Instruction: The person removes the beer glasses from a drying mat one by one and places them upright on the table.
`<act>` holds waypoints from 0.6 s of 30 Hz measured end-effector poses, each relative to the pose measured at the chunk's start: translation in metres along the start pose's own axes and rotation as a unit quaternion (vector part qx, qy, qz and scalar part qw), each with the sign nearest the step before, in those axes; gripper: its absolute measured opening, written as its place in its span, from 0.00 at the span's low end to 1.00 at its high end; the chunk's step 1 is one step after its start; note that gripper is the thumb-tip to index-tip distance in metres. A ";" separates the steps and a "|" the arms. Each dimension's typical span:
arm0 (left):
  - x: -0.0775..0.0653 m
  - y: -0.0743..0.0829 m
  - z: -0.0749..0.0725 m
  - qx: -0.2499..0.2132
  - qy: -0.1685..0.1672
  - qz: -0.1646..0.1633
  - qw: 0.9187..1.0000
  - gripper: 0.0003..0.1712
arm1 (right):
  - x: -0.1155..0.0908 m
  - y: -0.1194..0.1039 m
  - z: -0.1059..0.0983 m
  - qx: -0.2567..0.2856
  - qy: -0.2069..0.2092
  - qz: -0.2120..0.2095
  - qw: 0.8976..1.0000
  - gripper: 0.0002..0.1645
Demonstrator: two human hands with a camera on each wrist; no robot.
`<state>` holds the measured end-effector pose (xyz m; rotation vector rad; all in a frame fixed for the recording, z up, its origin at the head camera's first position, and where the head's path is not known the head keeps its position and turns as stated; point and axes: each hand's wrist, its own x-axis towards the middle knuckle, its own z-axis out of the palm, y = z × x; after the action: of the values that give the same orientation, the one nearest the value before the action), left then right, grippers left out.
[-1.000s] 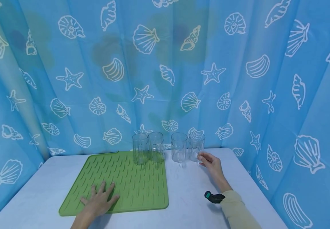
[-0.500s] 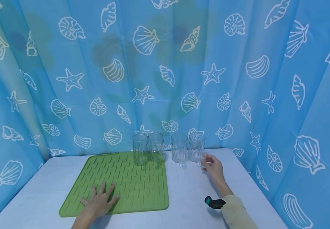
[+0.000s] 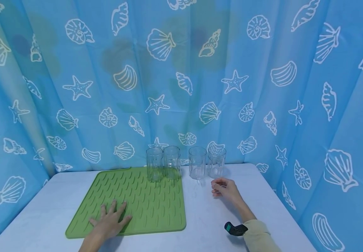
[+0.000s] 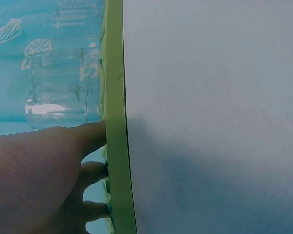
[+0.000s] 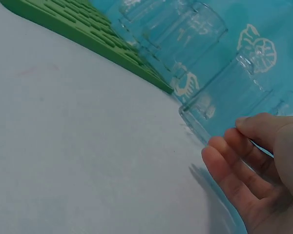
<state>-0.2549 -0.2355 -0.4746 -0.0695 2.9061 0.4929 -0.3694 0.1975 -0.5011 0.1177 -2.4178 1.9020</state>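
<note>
My left hand (image 3: 107, 222) lies with spread fingers on a green ridged drying mat (image 3: 131, 206). In the left wrist view, its fingers touch the mat near the edge. Two clear glass mugs, one on the left (image 3: 154, 162) and one beside it (image 3: 172, 161), stand upright on the mat's far right corner. Two more, an inner mug (image 3: 197, 162) and an outer mug (image 3: 216, 161), stand on the white table right of the mat. My right hand (image 3: 225, 190) hovers in front of the outer mug, fingers loosely curled, holding nothing; the right wrist view shows it apart from the glass.
A white-covered table (image 3: 206, 217) carries the mat and the mugs. Right behind the mugs hangs a blue curtain (image 3: 181, 105) with white seashell prints, which also runs along both sides. A black wrist device (image 3: 235, 229) sits at my right sleeve (image 3: 258, 234).
My right hand has come away from the outer mug and moved toward me and slightly left. The left hand and all the mugs have stayed in place.
</note>
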 end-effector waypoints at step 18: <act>-0.001 0.000 0.001 0.002 0.010 0.005 1.000 0.45 | -0.004 -0.022 0.041 -0.007 -0.108 -0.075 0.991 0.18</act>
<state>-0.2542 -0.2352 -0.4753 -0.0605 2.9283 0.4913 -0.3630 0.1524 -0.4897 0.5146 -2.4707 1.8937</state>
